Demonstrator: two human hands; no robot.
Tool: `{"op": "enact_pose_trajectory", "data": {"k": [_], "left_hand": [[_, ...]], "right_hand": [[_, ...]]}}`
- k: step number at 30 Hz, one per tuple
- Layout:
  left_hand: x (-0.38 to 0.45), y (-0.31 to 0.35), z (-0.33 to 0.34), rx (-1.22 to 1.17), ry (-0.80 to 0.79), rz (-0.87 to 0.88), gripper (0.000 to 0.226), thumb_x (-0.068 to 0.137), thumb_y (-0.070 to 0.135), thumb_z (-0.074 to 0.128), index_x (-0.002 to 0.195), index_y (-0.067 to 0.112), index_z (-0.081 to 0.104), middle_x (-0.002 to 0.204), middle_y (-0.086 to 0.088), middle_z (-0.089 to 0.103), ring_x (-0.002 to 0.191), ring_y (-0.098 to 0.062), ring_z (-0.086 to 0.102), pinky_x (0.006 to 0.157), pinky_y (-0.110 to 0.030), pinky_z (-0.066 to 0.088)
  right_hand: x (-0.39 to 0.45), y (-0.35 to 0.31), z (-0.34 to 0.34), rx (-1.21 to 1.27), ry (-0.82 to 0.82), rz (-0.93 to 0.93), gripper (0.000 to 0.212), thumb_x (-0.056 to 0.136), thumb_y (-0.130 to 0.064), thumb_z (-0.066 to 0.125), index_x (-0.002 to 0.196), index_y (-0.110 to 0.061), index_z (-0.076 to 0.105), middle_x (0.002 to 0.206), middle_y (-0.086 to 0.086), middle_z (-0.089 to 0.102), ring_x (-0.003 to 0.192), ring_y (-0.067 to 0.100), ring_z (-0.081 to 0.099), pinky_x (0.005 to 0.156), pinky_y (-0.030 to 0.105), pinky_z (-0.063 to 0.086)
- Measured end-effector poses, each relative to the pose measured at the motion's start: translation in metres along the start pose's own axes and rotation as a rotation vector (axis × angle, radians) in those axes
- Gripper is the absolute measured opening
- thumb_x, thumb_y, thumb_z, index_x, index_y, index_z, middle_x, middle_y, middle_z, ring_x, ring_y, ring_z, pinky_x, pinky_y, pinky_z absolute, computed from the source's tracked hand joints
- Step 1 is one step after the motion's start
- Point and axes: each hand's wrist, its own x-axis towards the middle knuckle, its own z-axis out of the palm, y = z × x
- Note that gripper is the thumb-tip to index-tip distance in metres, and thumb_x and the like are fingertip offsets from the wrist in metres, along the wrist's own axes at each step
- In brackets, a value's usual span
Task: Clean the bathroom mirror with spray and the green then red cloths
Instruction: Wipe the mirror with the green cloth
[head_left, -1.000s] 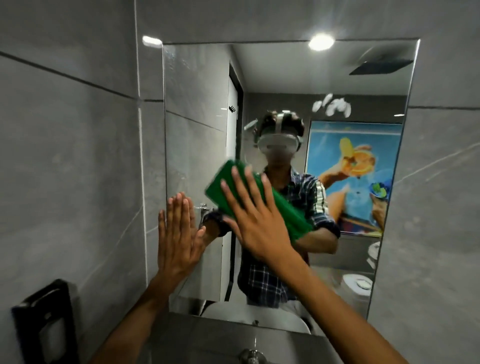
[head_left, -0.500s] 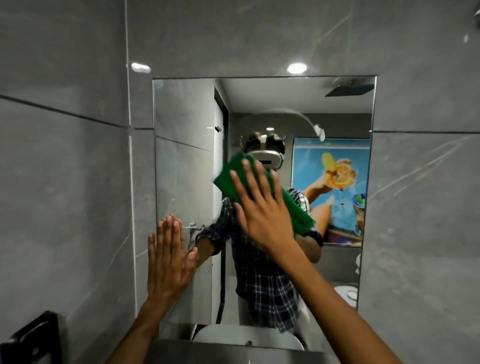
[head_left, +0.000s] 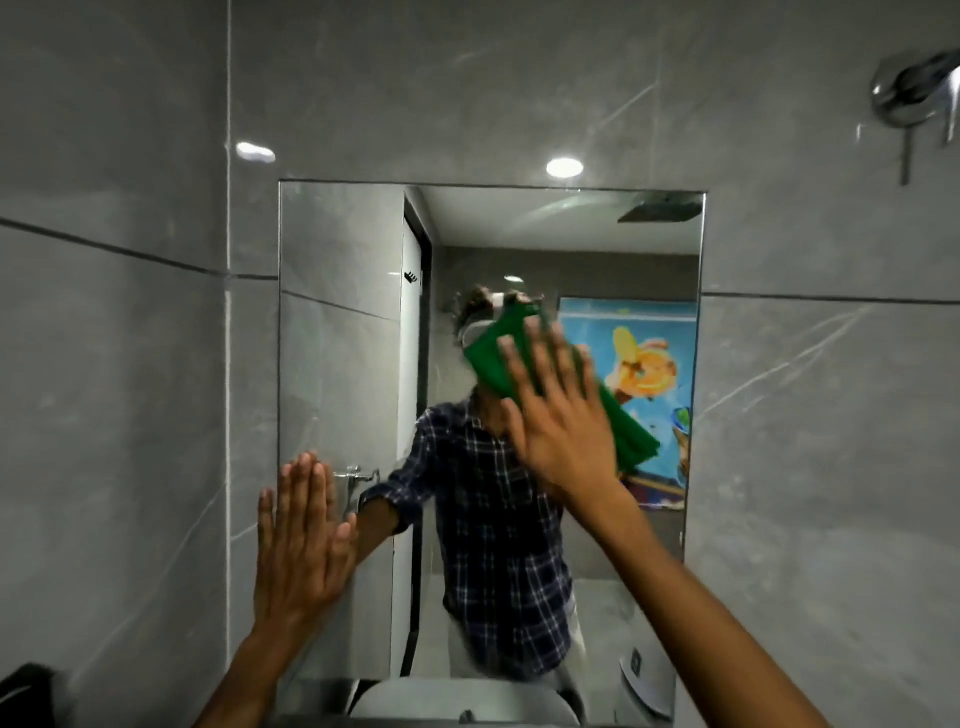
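Green and soft-looking, the folded cloth (head_left: 491, 358) lies flat against the glass of the mirror (head_left: 337, 364), in the upper middle part of it. It is a long rectangular pad, tilted so that its upper end points up and left and its lower end down and right. The right hand (head_left: 558, 410) presses on it with an open palm, the fingers (head_left: 540, 353) spread wide and straight, so the cloth is held only between the palm and the glass and not closed inside a fist. Parts of the cloth show above the fingertips and to the right of the hand.

The left hand (head_left: 298, 535) is empty. It rests flat at the lower left edge of the mirror, fingers straight and close together, pointing up, partly on the glass and partly on the wall tile (head_left: 130, 415) beside it.

The mirror is a plain rectangle without a frame, set into smooth grey tiles with pale marble-like veins and thin dark joints. In its reflection there is a person in a dark checked shirt, a colourful blue and orange picture (head_left: 644, 374) to the right, and a white door (head_left: 410, 415) to the left. Under the mirror the rounded white rim of a basin (head_left: 467, 701) shows. High at the far right, a shiny chrome fitting (head_left: 914, 93) is fixed on the wall. At the lower left corner a black object (head_left: 26, 691) is partly in view; what it is, I cannot tell.
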Motion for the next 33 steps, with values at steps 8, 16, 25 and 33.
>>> {"op": "enact_pose_trajectory", "data": {"k": [8, 16, 25, 33], "left_hand": [[-0.003, 0.001, 0.000, -0.014, -0.009, 0.008, 0.072, 0.106, 0.040, 0.019, 0.168, 0.005, 0.009, 0.178, -0.018, 0.010, 0.166, -0.032, 0.008, 0.135, -0.054, 0.006], [-0.003, -0.004, 0.008, 0.018, 0.000, -0.005, 0.071, 0.107, 0.042, 0.024, 0.168, 0.007, 0.015, 0.178, -0.014, 0.015, 0.165, -0.033, 0.015, 0.135, -0.054, 0.009], [-0.001, -0.002, 0.001, 0.017, -0.026, -0.023, 0.070, 0.107, 0.042, 0.020, 0.168, 0.009, 0.012, 0.178, -0.013, 0.013, 0.166, -0.030, 0.012, 0.136, -0.049, 0.003], [0.001, -0.001, -0.002, 0.018, 0.002, -0.010, 0.072, 0.105, 0.038, 0.022, 0.168, 0.007, 0.007, 0.179, -0.015, 0.008, 0.167, -0.031, 0.008, 0.136, -0.051, 0.003]], "right_hand": [[0.131, 0.030, -0.033, 0.147, 0.247, 0.828, 0.070, 0.109, -0.044, 0.025, 0.169, -0.011, 0.010, 0.176, 0.024, 0.009, 0.163, 0.045, 0.009, 0.131, 0.061, 0.010], [0.186, -0.156, -0.009, 0.333, 0.172, 0.314, 0.072, 0.108, -0.038, 0.032, 0.169, -0.010, 0.005, 0.176, 0.022, -0.003, 0.163, 0.042, -0.003, 0.132, 0.063, 0.008], [0.137, -0.189, 0.013, 0.157, -0.046, -0.349, 0.071, 0.110, -0.041, 0.033, 0.169, -0.014, 0.007, 0.178, 0.015, -0.003, 0.165, 0.034, -0.007, 0.134, 0.056, -0.004], [0.056, -0.027, 0.002, 0.092, 0.091, 0.246, 0.076, 0.108, -0.047, 0.032, 0.168, -0.018, -0.005, 0.176, 0.011, -0.011, 0.165, 0.035, 0.001, 0.132, 0.056, 0.000]]}}
